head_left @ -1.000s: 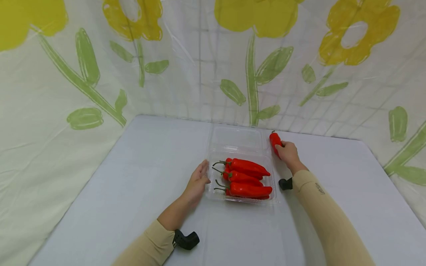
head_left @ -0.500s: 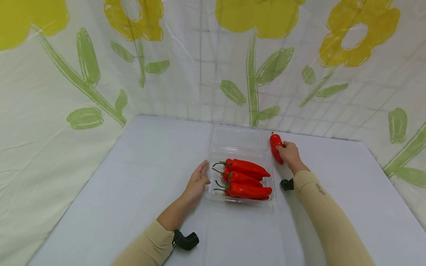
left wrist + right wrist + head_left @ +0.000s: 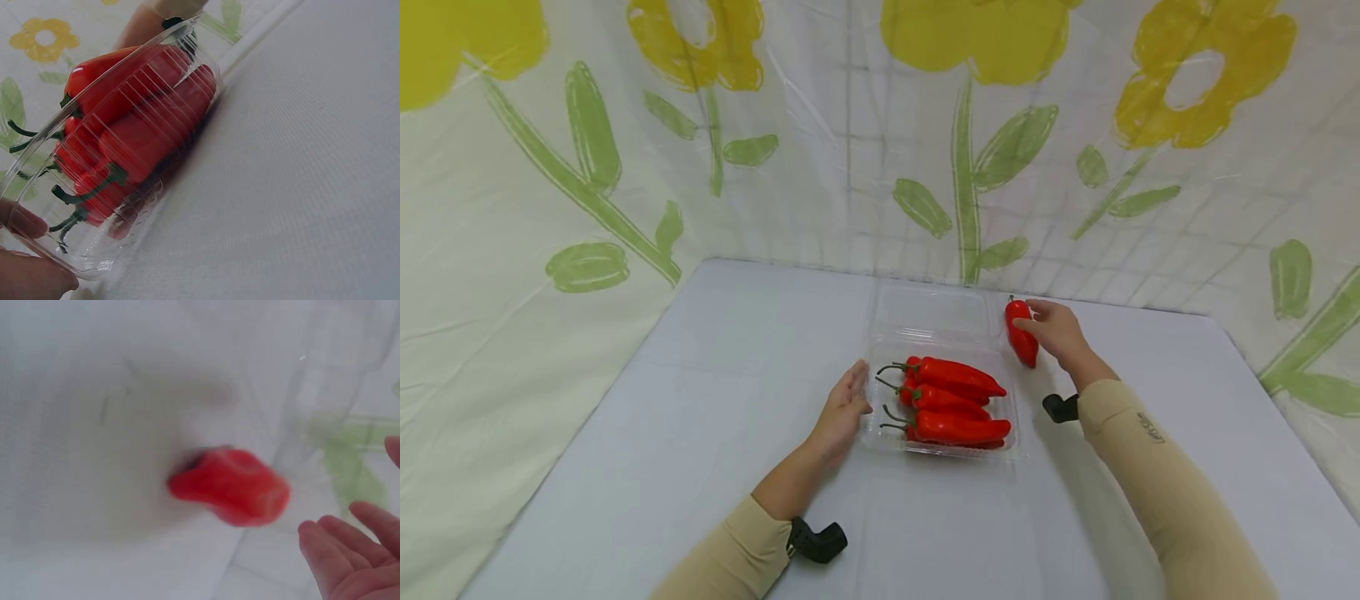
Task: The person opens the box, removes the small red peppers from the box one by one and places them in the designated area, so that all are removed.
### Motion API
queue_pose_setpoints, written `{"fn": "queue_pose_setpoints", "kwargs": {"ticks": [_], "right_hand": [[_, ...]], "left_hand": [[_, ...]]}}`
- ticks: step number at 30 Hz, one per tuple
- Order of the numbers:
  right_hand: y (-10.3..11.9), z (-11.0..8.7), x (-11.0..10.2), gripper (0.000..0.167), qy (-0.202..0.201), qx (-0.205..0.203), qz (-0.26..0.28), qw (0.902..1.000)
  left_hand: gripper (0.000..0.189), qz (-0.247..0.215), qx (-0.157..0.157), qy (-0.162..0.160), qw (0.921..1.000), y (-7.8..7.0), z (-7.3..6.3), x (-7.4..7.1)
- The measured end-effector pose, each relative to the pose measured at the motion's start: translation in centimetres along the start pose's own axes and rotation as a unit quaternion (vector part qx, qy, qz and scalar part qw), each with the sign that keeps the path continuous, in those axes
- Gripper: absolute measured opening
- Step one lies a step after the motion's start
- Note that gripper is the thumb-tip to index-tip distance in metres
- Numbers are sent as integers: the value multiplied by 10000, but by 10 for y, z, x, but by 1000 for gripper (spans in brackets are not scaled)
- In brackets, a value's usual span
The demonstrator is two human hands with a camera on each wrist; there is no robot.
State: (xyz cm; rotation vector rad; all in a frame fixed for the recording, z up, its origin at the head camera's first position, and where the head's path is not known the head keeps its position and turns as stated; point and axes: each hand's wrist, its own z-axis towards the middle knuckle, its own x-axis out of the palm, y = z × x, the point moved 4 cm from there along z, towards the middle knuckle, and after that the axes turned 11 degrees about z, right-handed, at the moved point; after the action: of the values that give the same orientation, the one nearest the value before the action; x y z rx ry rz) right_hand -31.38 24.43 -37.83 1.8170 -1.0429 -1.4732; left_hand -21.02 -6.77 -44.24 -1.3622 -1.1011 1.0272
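Observation:
A clear plastic clamshell box (image 3: 1018, 446) lies in the middle of the table, its lid (image 3: 934, 312) folded back. Several red peppers with green stems, such as the front pepper (image 3: 966, 428), fill its base. Against the box's left side rests my left hand (image 3: 841, 417), fingers extended; the left wrist view has its thumb (image 3: 34, 275) at the plastic rim. Another red pepper (image 3: 1021, 343) lies on the table right of the lid. My right hand (image 3: 1054, 327) is just beside it, and the right wrist view shows straight fingers (image 3: 322, 547) apart from the pepper.
A white cloth covers the table (image 3: 745, 350). Behind it hangs a white curtain (image 3: 820, 217) printed with yellow flowers and green leaves. Black wrist cameras, such as the left camera (image 3: 820, 543), stick out below the sleeves.
My right hand has let go of the red pepper beside the lid and shifted slightly up and away from it. The left hand and the box have stayed in place.

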Motion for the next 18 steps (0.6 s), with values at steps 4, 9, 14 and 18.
{"fn": "queue_pose_setpoints", "kwargs": {"ticks": [4,9,14,18], "right_hand": [[14,-12,5,63,416,-354,-41,9985],[30,-27,15,60,935,-900,-220,9913],[45,-39,28,54,1376,-1345,-339,9807],[55,-47,40,54,1757,-1571,-302,9714]], "left_hand": [[76,33,-26,-12,10000,-1,0,0],[77,9,-38,3,10000,0,-1,1],[76,49,-47,-34,10000,0,0,0],[76,67,-39,-54,10000,0,0,0]]}}
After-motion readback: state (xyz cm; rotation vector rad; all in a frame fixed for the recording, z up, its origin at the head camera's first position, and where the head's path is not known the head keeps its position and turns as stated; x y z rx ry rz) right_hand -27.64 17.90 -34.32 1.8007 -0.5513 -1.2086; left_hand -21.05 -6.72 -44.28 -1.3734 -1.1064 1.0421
